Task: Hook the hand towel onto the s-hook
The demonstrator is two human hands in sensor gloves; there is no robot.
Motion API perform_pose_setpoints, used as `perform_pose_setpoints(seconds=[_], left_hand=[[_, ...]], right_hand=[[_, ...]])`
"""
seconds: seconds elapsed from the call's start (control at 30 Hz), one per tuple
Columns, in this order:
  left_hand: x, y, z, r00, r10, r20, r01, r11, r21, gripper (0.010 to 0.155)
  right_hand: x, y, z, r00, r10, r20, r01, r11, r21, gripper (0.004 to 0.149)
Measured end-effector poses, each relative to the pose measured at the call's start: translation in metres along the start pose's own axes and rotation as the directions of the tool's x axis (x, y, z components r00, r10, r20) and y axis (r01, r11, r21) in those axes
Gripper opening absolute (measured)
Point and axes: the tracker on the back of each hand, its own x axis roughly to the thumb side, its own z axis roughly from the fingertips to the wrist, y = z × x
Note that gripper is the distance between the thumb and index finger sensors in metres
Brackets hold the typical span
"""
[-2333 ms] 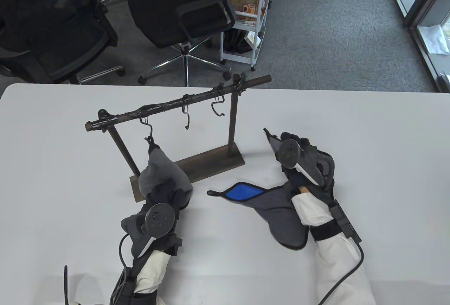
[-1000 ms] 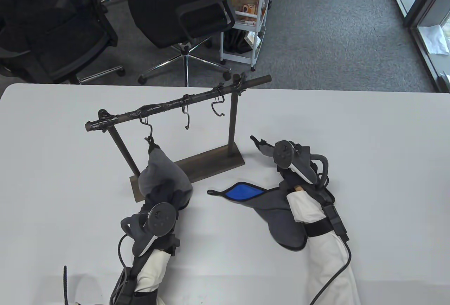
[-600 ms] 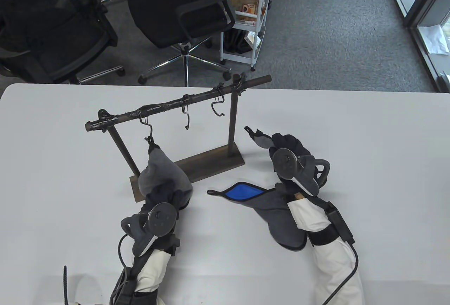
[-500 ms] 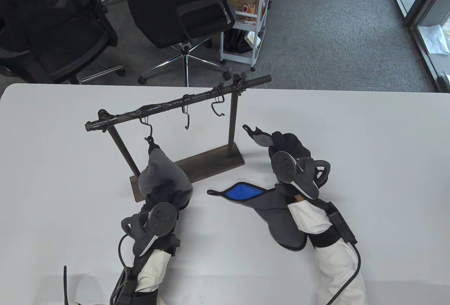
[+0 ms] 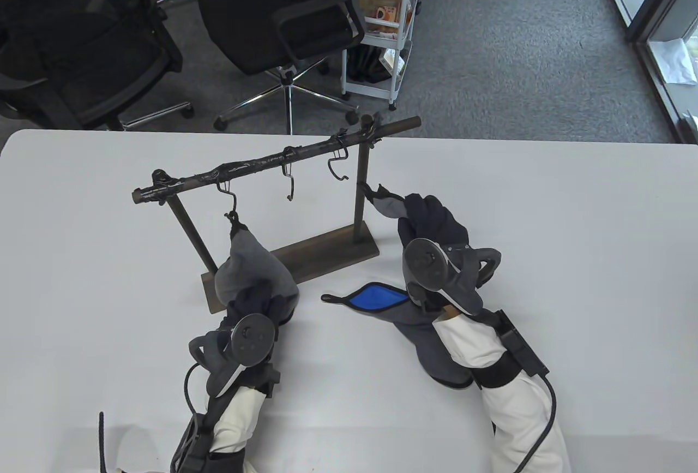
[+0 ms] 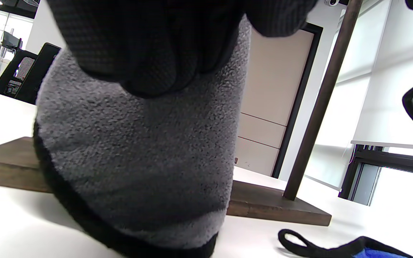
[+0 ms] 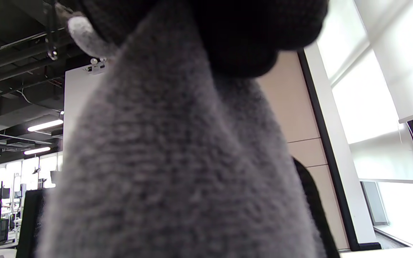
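A dark wooden rack (image 5: 272, 165) with three s-hooks stands on the white table. A grey hand towel (image 5: 248, 268) hangs by its loop from the left s-hook (image 5: 228, 197); my left hand (image 5: 256, 306) grips its lower part, as the left wrist view (image 6: 138, 143) shows. My right hand (image 5: 428, 222) holds a second grey towel (image 5: 388, 201) by its top, loop end close to the rack's right post, below the right s-hook (image 5: 336, 166). The right wrist view shows this towel (image 7: 177, 172) hanging under my fingers. The middle s-hook (image 5: 289, 181) is bare.
A third grey towel with a blue lining (image 5: 376, 298) and a black loop (image 6: 294, 240) lies flat on the table (image 5: 82, 255) under my right forearm. Office chairs (image 5: 278, 15) and a white trolley (image 5: 381, 31) stand beyond the table's far edge.
My right hand has moved left and away from me with its towel, bringing the loop end up to the rack's right post. My left hand and its towel have stayed put.
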Motion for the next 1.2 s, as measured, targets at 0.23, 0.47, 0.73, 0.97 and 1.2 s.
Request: perform_pose_setpoints(seconds=[0.23, 0.47, 0.73, 0.97, 1.2], left_hand=[[0.000, 0.000, 0.000, 1.000, 0.000, 0.000, 0.000, 1.000, 0.000, 0.051], [0.000, 0.000, 0.000, 1.000, 0.000, 0.000, 0.000, 1.000, 0.000, 0.052], [0.000, 0.000, 0.000, 1.000, 0.000, 0.000, 0.000, 1.000, 0.000, 0.052], [0.000, 0.000, 0.000, 1.000, 0.000, 0.000, 0.000, 1.000, 0.000, 0.052], [0.000, 0.000, 0.000, 1.000, 0.000, 0.000, 0.000, 1.000, 0.000, 0.052]], right_hand=[[0.009, -0.005, -0.002, 1.000, -0.020, 0.003, 0.020, 1.000, -0.018, 0.043], [0.017, -0.006, -0.006, 1.000, -0.008, 0.004, 0.008, 1.000, -0.005, 0.043], [0.025, -0.004, -0.011, 0.999, 0.048, -0.002, -0.048, 0.999, 0.009, 0.043], [0.030, -0.004, -0.016, 0.996, 0.089, -0.027, -0.089, 0.996, 0.012, 0.043], [0.037, -0.003, -0.018, 0.994, 0.109, -0.019, -0.108, 0.994, 0.027, 0.042]])
